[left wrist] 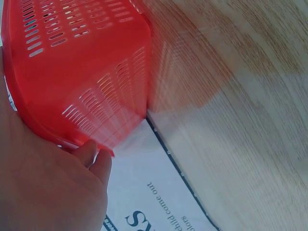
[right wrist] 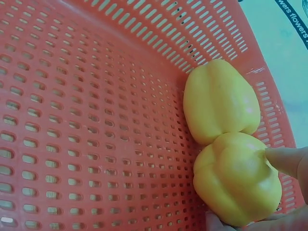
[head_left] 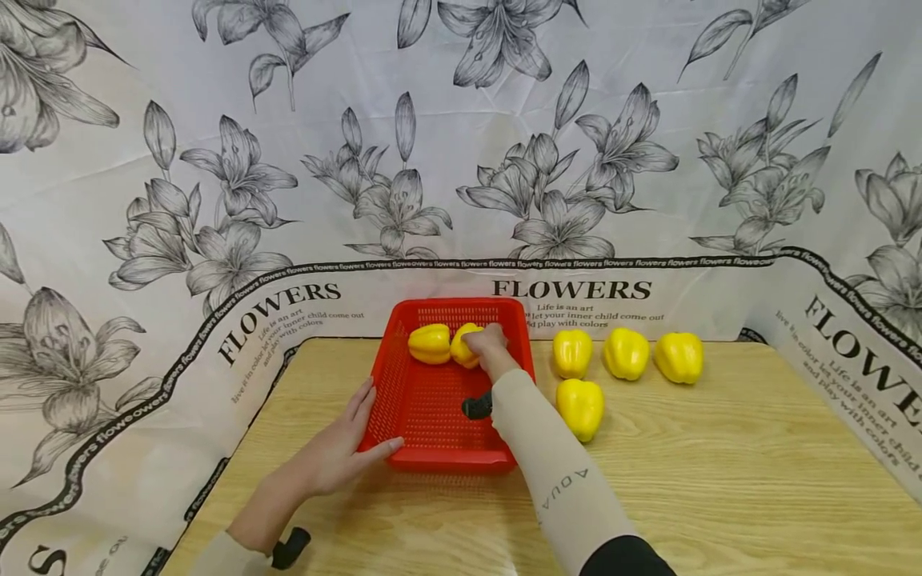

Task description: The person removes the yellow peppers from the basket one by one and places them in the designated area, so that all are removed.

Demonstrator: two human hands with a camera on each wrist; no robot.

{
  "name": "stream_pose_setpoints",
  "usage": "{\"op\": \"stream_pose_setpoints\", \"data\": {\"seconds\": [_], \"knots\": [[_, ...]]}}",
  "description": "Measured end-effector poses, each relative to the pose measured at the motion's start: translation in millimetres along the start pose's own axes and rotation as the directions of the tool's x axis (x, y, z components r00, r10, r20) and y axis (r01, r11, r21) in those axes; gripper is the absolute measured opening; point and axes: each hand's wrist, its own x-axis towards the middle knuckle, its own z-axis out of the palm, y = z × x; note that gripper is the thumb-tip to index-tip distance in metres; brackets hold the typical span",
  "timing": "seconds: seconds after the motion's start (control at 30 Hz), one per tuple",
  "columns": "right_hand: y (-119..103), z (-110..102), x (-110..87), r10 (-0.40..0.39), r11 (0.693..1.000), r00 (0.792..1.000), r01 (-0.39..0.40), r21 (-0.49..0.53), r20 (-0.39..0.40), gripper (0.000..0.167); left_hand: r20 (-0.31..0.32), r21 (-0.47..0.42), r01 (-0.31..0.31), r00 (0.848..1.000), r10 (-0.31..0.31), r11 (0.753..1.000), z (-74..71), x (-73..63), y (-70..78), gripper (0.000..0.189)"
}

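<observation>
A red plastic basket (head_left: 446,460) with slotted walls stands on the table. My left hand (head_left: 334,452) holds its near left corner, the thumb on the front rim and the fingers along the left side. In the left wrist view, fingertips (left wrist: 100,166) curl at the basket's rim. Inside the basket, my right hand (head_left: 491,346) grips a yellow bell pepper (right wrist: 236,180), the thumb on its top and fingers below it. That pepper touches another yellow bell pepper (right wrist: 219,101) lying by the basket's far wall.
To the right of the basket, several yellow bell peppers stand on the wooden table (head_left: 720,480): three in a back row, including a middle pepper (head_left: 627,354), and a nearer pepper (head_left: 579,408). A white flower-printed cloth (head_left: 432,144) hangs behind and at both sides.
</observation>
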Motion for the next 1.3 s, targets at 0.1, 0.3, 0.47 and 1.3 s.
{"op": "stream_pose_setpoints", "data": {"seconds": [0.1, 0.3, 0.47, 1.3], "knots": [[4, 1, 2.7, -0.001, 1.0, 1.0, 0.001, 0.002, 0.001, 0.056, 0.005, 0.007, 0.006, 1.0, -0.006, 1.0, 0.5, 0.8, -0.9, 0.112], [7, 1, 1.1, -0.001, 0.999, 0.999, 0.003, -0.04, 0.041, 0.056, 0.012, 0.0, 0.004, 1.0, -0.004, 1.0, 2.3, -1.0, -2.2, 0.112], [-1, -3, -7.5, -0.006, 0.997, 0.999, 0.009, -0.082, 0.047, 0.053, 0.012, -0.011, 0.003, 1.0, -0.003, 1.0, 3.9, -1.7, -2.5, 0.111], [-51, -78, -40.2, -0.176, 0.984, 0.947, 0.175, 0.028, 0.269, 0.062, 0.009, 0.033, -0.014, 1.0, 0.014, 0.999, -2.0, -1.4, 1.7, 0.106]]}}
